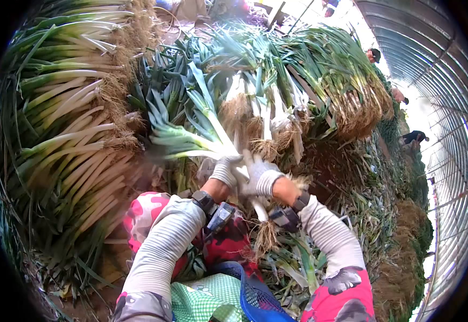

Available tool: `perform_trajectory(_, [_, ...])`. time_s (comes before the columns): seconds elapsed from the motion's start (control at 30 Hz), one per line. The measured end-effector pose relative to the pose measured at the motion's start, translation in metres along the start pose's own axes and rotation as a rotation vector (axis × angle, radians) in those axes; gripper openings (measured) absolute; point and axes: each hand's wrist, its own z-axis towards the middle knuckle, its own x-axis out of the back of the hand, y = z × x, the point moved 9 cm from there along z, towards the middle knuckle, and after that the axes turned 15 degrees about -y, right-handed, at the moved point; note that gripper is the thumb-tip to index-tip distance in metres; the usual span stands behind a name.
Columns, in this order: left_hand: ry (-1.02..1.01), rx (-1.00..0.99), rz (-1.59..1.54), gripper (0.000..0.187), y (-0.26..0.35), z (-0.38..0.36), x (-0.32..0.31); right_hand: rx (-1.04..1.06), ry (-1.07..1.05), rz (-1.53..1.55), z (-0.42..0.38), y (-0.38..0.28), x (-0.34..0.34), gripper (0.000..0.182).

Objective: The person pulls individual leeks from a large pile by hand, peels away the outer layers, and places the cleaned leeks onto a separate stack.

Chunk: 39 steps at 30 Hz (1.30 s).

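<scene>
A small bunch of leeks (219, 129) lies across my hands, green leaves pointing up and left, white stalks running down between them. My left hand (224, 169), in a pale glove, is closed around the white stalks. Against the same stalks, from the right, my gloved right hand (259, 176) is closed too, its fingers partly blurred. Below the hands one white stalk (258, 208) hangs down, ending in a tuft of brown roots (266, 236). Just beyond them, more leeks (266, 115) lie with roots facing me.
A tall stack of leeks (67, 129) fills the left side, roots inward. Another rooted pile (352, 88) lies at the back right. Loose leaf trimmings (346, 177) cover the ground to the right. Several people are partly visible beyond, beneath a ribbed curved roof (432, 59).
</scene>
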Motion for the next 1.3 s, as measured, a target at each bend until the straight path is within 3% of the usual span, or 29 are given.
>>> perform_trajectory(0.03, [0.039,0.009,0.02,0.035,0.001,-0.004,0.001,0.015,-0.035,0.119,0.003,0.009,-0.014,0.088])
perform_trajectory(0.1, [-0.023,-0.056,0.07,0.041,0.005,-0.015,-0.015,-0.051,0.124,0.133,-0.006,0.018,-0.036,0.07])
perform_trajectory(0.23, [-0.038,-0.124,0.04,0.056,0.017,-0.034,-0.043,-0.156,0.18,0.2,-0.059,0.018,-0.057,0.062])
perform_trajectory(0.3, [-0.154,-0.128,-0.152,0.048,0.014,-0.009,-0.024,-0.122,0.298,0.22,-0.081,0.026,-0.075,0.052])
perform_trajectory(0.43, [-0.22,0.145,-0.282,0.041,-0.017,-0.008,-0.007,-0.049,0.35,0.334,-0.12,0.026,-0.099,0.049])
perform_trajectory(0.5, [-0.263,-0.067,-0.157,0.039,-0.018,0.006,0.013,0.015,0.488,0.333,-0.139,0.019,-0.102,0.05])
perform_trajectory(0.57, [-0.17,-0.196,0.003,0.037,0.007,-0.063,-0.034,0.037,0.394,0.388,-0.143,0.021,-0.11,0.074])
perform_trajectory(0.6, [-0.155,-0.228,0.045,0.036,0.01,-0.067,-0.036,0.161,0.519,0.369,-0.146,0.024,-0.105,0.078])
perform_trajectory(0.7, [-0.17,-0.224,0.097,0.036,0.023,-0.087,-0.034,0.246,0.43,0.403,-0.149,0.01,-0.097,0.076])
perform_trajectory(0.77, [-0.157,-0.172,0.156,0.035,0.047,-0.161,-0.082,0.386,0.581,0.366,-0.163,-0.007,-0.085,0.073])
perform_trajectory(0.83, [-0.279,-0.293,0.228,0.04,0.071,-0.195,-0.096,0.545,0.685,0.334,-0.182,-0.028,-0.069,0.07])
perform_trajectory(0.9, [-0.27,-0.567,0.462,0.049,0.109,-0.239,-0.093,0.716,0.736,0.31,-0.211,-0.054,-0.041,0.067])
perform_trajectory(0.93, [-0.313,-0.679,0.511,0.056,0.133,-0.275,-0.085,0.718,0.71,0.3,-0.212,-0.06,-0.033,0.064])
perform_trajectory(1.0, [-0.43,-0.895,0.242,0.078,0.173,-0.353,-0.062,0.918,0.683,0.238,-0.237,-0.089,-0.006,0.06])
perform_trajectory(1.03, [-0.587,-1.045,0.384,0.092,0.191,-0.389,-0.071,0.984,0.672,0.212,-0.242,-0.1,0.0,0.059])
perform_trajectory(1.1, [-0.187,-1.361,0.428,0.085,0.206,-0.449,-0.01,1.072,0.622,0.07,-0.244,-0.125,0.0,0.057])
perform_trajectory(1.17, [-0.024,-1.384,0.686,0.089,0.196,-0.481,-0.033,1.164,0.517,0.038,-0.244,-0.153,-0.001,0.05])
perform_trajectory(1.23, [0.025,-1.369,0.817,0.08,0.19,-0.501,-0.016,1.15,0.335,-0.019,-0.232,-0.179,-0.004,0.047])
perform_trajectory(1.3, [0.058,-1.323,0.865,0.077,0.189,-0.51,-0.004,1.118,0.223,-0.091,-0.22,-0.198,-0.004,0.054])
